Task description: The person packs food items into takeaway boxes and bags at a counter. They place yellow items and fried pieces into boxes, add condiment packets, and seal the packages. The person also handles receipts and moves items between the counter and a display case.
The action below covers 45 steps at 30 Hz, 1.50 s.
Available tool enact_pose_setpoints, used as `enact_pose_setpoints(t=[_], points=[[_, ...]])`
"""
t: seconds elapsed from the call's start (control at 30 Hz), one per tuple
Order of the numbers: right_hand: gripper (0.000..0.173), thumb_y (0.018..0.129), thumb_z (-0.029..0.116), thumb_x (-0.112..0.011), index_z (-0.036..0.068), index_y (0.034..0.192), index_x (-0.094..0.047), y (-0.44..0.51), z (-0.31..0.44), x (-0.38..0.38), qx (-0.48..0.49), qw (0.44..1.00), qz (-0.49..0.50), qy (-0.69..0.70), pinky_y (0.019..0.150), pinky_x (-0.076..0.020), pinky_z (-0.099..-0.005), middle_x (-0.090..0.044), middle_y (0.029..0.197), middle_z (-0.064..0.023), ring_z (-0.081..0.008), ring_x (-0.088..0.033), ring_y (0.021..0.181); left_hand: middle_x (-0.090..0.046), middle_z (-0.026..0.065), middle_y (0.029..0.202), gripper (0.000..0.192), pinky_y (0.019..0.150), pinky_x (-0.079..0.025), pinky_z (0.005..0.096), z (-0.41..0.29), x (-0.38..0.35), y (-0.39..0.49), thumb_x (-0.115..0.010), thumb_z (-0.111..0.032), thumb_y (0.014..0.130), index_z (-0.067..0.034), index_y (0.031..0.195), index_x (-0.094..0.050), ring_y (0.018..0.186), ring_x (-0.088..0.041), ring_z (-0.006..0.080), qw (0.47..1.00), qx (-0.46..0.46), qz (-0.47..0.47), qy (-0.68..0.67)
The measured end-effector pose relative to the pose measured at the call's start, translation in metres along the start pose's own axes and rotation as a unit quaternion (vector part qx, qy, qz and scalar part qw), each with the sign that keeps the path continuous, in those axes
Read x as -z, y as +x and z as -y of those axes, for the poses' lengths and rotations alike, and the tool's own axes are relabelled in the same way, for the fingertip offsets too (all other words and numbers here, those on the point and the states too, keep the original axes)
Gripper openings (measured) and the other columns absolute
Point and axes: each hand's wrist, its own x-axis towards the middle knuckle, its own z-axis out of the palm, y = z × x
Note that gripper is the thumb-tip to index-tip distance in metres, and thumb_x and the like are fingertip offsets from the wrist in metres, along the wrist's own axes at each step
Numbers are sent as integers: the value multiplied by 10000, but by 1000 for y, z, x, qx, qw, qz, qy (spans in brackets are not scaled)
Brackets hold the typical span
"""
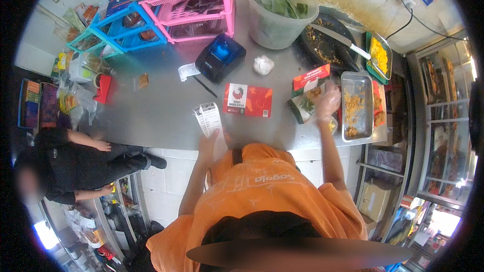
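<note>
My left hand [209,142] grips several printed paper receipts [211,121] at the counter's front edge. My right hand [329,102], in a clear plastic glove and slightly blurred, is at the right side of an open food box [302,105]. Its raised flap [311,78] is red, and green leaf and some food show inside. Whether those gloved fingers hold anything cannot be told. Between the hands lies a closed red box [247,100] bearing writing and a rooster logo. A steel tray [356,105] of brown crumbs stands just right of my right hand.
Farther back are a black receipt printer [220,58], a crumpled white ball [263,65], a plastic bucket of leaves [280,26] and a stone mortar [321,41] with a knife [336,37] across it. Plastic racks [196,19] fill the back left. A co-worker [83,166] is at the left.
</note>
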Motion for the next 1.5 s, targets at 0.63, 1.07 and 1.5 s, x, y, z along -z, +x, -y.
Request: enact_pose_setpoints(t=[0.63,1.07,1.5], points=[[261,794,257,-663,6,863,-666,-35,-70,-105,-57,971,145,184,713,-526,-424,-684,891,-200,-345,-665,812,-656,86,935,313,672,-514,307,-1,-40,38,-681,-160,852,15,1098,-598,769,-638,162,998,-31,-16,-43],[350,695,-14,-621,57,1037,-642,-32,-7,-14,95,955,258,112,804,-515,-438,-653,990,-192,-382,-628,922,-694,81,962,366,737,-527,302,-8,-68,68,-772,-97,758,-4,1082,-629,837,-656,153,982,-151,-41,107],[372,874,228,-602,19,1181,-613,-62,101,-5,-181,772,402,458,739,-513,-417,-682,939,-198,-308,-669,807,-669,117,982,486,725,-507,319,1,-24,82,-783,-202,737,-6,1128,-572,822,-643,202,964,-162,-94,186]])
